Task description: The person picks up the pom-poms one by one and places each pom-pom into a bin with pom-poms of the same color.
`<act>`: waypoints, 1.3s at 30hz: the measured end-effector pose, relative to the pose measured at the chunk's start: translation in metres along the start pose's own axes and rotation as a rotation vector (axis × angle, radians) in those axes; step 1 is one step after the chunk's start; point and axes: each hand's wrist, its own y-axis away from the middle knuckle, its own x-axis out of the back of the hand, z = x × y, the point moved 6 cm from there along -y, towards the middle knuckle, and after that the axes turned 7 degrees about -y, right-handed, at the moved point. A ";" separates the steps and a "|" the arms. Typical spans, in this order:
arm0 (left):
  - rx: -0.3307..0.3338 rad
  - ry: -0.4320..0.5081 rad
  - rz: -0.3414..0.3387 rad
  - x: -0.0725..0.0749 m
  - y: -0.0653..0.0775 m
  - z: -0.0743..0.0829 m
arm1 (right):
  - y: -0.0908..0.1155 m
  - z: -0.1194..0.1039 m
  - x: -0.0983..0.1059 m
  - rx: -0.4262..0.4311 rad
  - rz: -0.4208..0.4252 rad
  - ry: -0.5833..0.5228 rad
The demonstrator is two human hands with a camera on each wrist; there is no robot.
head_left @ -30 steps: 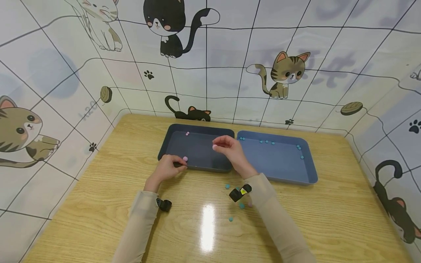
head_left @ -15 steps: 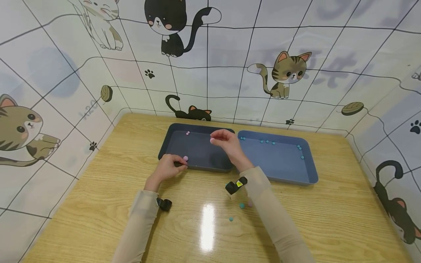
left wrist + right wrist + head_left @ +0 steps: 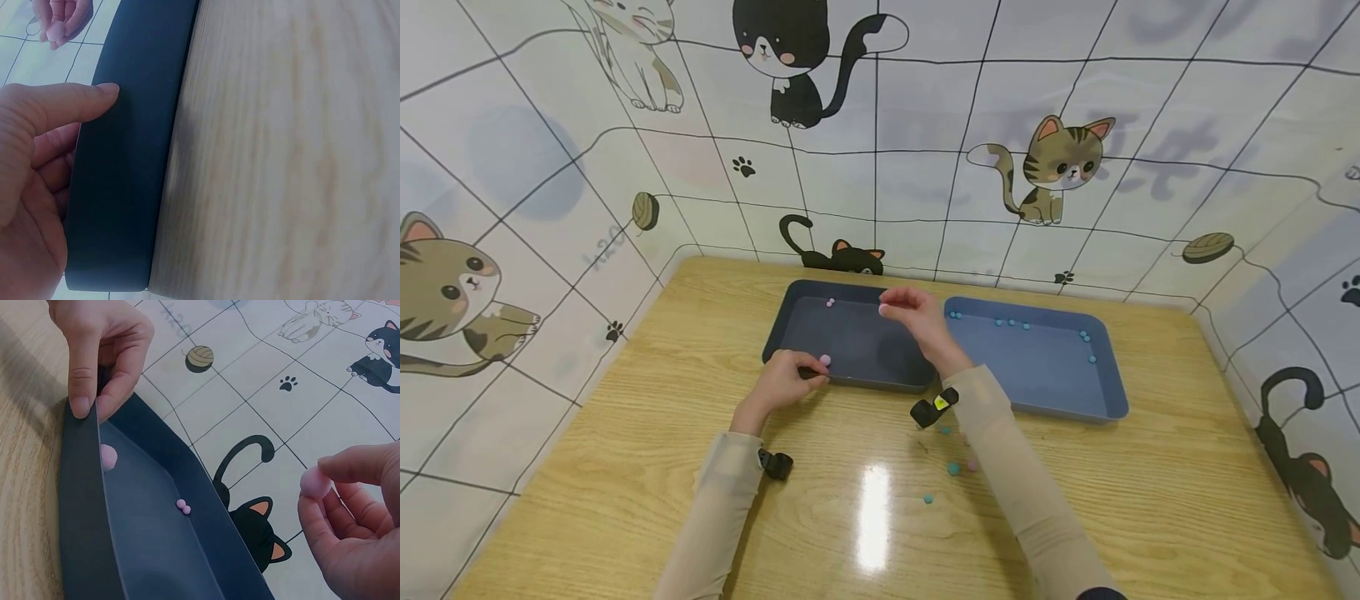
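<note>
My left hand [image 3: 785, 382] grips the near wall of the dark grey tray [image 3: 134, 150], thumb outside and fingers over the rim inside. Between thumb and fingertips of my right hand [image 3: 917, 321] is a pink ball [image 3: 315, 482], held up over the tray's right part in the head view. Inside the tray, a larger pink ball [image 3: 825, 360] lies near the left hand, and two small pink balls [image 3: 183, 506] sit together by the far wall.
Right of the dark tray stands a blue tray [image 3: 1037, 392] with several small teal balls [image 3: 1012, 322] along its sides. On the wooden table in front lie teal balls [image 3: 953, 469] and a pink ball [image 3: 973, 465], partly by the right sleeve. A cat-patterned wall [image 3: 910, 192] rises behind.
My right hand has moved up and slightly away over the dark tray, still pinching the pink ball. The left hand keeps its grip on the tray wall.
</note>
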 end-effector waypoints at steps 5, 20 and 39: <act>-0.011 -0.002 0.000 0.000 -0.001 0.000 | -0.005 0.001 0.000 -0.029 0.019 0.007; -0.008 -0.007 0.005 -0.001 -0.001 0.000 | -0.013 0.004 0.002 -0.053 0.029 0.023; -0.007 -0.005 0.004 0.000 0.000 -0.001 | -0.019 0.009 0.006 -0.044 0.061 0.055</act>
